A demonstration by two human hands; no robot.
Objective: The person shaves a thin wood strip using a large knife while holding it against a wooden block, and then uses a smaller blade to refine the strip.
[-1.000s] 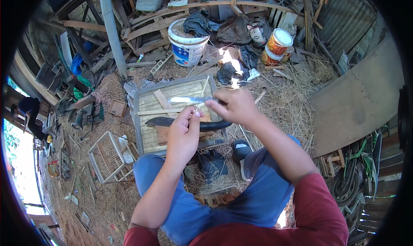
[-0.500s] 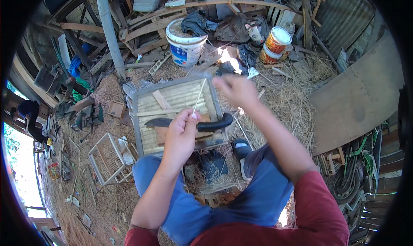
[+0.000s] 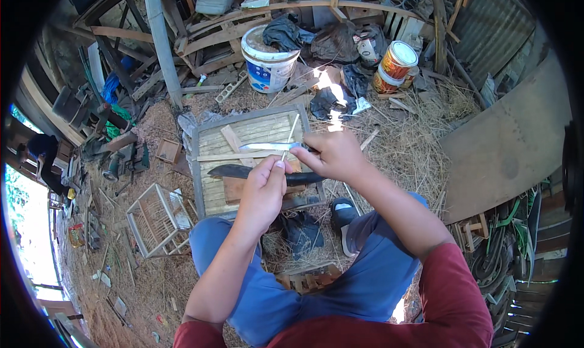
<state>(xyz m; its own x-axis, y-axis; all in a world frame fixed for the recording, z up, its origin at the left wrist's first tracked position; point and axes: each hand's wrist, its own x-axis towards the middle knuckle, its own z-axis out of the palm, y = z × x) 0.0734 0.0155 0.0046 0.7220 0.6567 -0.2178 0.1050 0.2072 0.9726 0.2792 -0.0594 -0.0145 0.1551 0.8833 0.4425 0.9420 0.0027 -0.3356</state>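
Observation:
My left hand pinches the lower end of a thin pale stick, which points up and away from me. In my right hand is a small knife, its blade reaching left across the stick just above my left fingertips. The right thumb lies close to the stick where the blade crosses. Below both hands a larger curved knife with a black handle rests on a wooden block. The block sits on a framed, slatted board in front of my knees.
Loose wood strips lie on the board. Left of it stands a small slatted cage. Beyond are a white-and-blue bucket and stacked paint tins. A large flat sheet leans at right. Another person bends at far left.
My right hand, blurred and higher before, has come down and toward the left hand. The knife blade now lies across the stick. My left hand has shifted slightly right.

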